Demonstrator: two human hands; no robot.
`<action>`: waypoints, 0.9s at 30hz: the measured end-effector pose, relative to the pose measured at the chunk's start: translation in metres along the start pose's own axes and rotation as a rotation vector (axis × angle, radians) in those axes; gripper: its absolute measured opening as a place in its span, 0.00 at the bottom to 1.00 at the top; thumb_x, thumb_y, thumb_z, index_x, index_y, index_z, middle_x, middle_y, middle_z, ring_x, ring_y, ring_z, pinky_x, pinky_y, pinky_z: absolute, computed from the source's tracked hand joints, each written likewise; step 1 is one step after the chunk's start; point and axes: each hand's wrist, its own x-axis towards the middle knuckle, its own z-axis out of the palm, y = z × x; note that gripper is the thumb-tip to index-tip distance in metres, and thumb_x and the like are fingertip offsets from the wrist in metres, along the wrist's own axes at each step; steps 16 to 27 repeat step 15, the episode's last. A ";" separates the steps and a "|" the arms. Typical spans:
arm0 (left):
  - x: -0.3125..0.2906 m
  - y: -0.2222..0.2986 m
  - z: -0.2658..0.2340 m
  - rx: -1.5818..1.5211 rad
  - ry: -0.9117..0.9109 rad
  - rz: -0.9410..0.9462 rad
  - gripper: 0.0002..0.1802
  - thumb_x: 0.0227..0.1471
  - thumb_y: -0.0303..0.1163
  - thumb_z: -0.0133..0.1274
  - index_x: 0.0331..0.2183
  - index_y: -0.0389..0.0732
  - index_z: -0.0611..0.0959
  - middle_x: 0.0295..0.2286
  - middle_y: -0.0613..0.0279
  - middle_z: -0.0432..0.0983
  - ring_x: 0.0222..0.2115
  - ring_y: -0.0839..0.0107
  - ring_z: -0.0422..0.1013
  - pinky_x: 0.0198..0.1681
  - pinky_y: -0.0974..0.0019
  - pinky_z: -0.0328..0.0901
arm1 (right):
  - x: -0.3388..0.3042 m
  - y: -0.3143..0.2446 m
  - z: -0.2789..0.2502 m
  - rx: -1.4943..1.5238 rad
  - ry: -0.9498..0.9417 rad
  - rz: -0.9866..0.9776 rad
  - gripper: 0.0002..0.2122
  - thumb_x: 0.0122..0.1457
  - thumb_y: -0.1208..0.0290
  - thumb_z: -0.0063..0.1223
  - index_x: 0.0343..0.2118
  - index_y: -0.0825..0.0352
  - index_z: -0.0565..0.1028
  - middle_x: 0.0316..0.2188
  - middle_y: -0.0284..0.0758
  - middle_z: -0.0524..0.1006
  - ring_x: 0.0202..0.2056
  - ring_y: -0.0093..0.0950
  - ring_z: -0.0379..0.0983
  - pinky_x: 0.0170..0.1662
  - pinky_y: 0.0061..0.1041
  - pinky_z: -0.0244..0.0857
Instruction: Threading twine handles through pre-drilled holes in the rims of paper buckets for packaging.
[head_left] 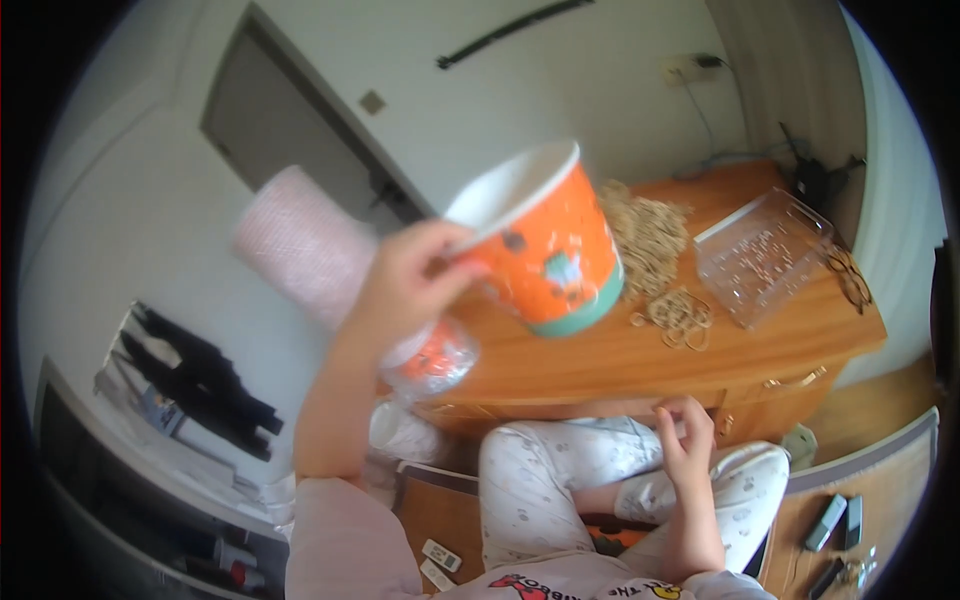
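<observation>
My left hand (pixel 405 280) is raised and pinches the rim of an orange paper cup (pixel 560 255) with a green base and white inside. The cup is tilted above the wooden desk. Behind my left forearm stands a long stack of nested paper cups (pixel 310 240), pale and ribbed along its length; its orange lower end is in clear plastic wrap. My right hand (pixel 686 440) hovers over my lap, fingers loosely bent and apart, with nothing visible in them. Beyond the cup lies a heap of tan rubber bands (pixel 648 240), and several loose rubber bands (pixel 682 320) lie nearer me.
A clear plastic tray (pixel 720 262) with small scattered bits sits on the desk's (pixel 780 350) right side, beside eyeglasses (pixel 848 280). A white plastic-wrapped bundle (pixel 402 432) is below the desk's left end. Remotes (pixel 440 556) lie at lower left, small dark devices (pixel 826 523) at lower right.
</observation>
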 end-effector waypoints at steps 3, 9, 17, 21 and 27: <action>-0.029 -0.039 0.053 0.005 -0.026 -0.020 0.12 0.48 0.25 0.63 0.36 0.36 0.81 0.33 0.56 0.79 0.32 0.65 0.75 0.37 0.67 0.68 | 0.003 -0.005 -0.001 -0.001 0.000 -0.025 0.03 0.54 0.79 0.55 0.27 0.70 0.73 0.26 0.39 0.77 0.29 0.32 0.73 0.35 0.26 0.64; -0.062 -0.065 0.109 0.072 0.004 0.006 0.13 0.43 0.21 0.64 0.34 0.37 0.81 0.32 0.55 0.78 0.35 0.58 0.73 0.41 0.60 0.66 | 0.007 -0.006 -0.006 -0.037 0.011 -0.069 0.04 0.52 0.78 0.59 0.27 0.68 0.74 0.27 0.37 0.78 0.31 0.37 0.75 0.39 0.32 0.66; -0.089 -0.114 0.117 0.300 -0.088 0.227 0.08 0.46 0.29 0.62 0.30 0.40 0.81 0.35 0.53 0.80 0.39 0.54 0.74 0.50 0.52 0.62 | 0.007 0.000 -0.006 -0.049 -0.065 -0.162 0.06 0.58 0.69 0.56 0.30 0.65 0.76 0.27 0.37 0.76 0.33 0.38 0.73 0.37 0.35 0.62; -0.089 -0.114 0.117 0.300 -0.088 0.227 0.08 0.46 0.29 0.62 0.30 0.40 0.81 0.35 0.53 0.80 0.39 0.54 0.74 0.50 0.52 0.62 | 0.007 0.000 -0.006 -0.049 -0.065 -0.162 0.06 0.58 0.69 0.56 0.30 0.65 0.76 0.27 0.37 0.76 0.33 0.38 0.73 0.37 0.35 0.62; -0.089 -0.114 0.117 0.300 -0.088 0.227 0.08 0.46 0.29 0.62 0.30 0.40 0.81 0.35 0.53 0.80 0.39 0.54 0.74 0.50 0.52 0.62 | 0.007 0.000 -0.006 -0.049 -0.065 -0.162 0.06 0.58 0.69 0.56 0.30 0.65 0.76 0.27 0.37 0.76 0.33 0.38 0.73 0.37 0.35 0.62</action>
